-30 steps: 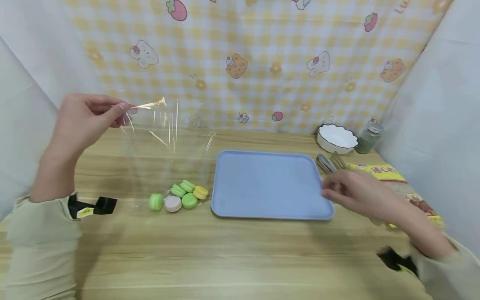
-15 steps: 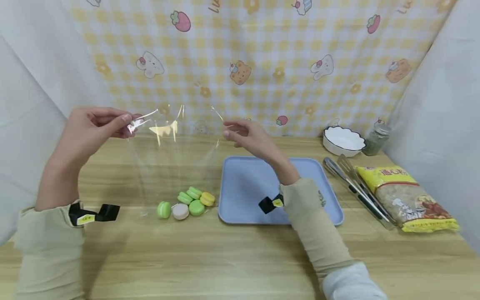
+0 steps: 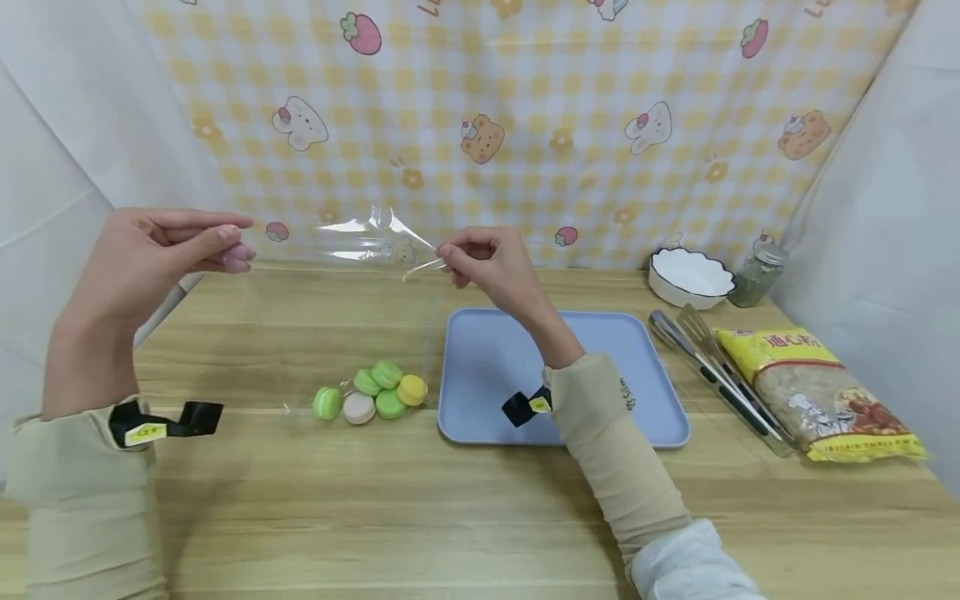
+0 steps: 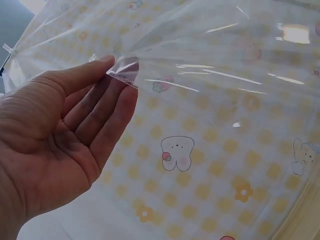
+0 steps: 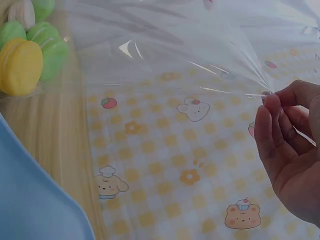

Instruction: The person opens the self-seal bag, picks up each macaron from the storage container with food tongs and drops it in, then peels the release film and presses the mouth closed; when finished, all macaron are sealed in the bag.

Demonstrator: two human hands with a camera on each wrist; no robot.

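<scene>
A clear plastic bag stretches between my two hands, its top edge pulled taut and shiny. My left hand pinches its upper left corner between thumb and fingers, as the left wrist view also shows. At the upper right corner, my right hand pinches the film with thumb and forefinger. Down in the bottom of the bag lie several macarons: green ones, a yellow one and a pale pinkish one. In the right wrist view the yellow macaron shows close up behind the film.
A blue tray lies right of the bag, under my right forearm. Farther right are tongs, a slotted turner and a yellow food packet. A white scalloped bowl and a glass jar stand behind them.
My right hand has come from the right side, over the tray, to the bag's right corner and now pinches it. The bag's top edge has been drawn tight; the left hand shifted slightly left.
</scene>
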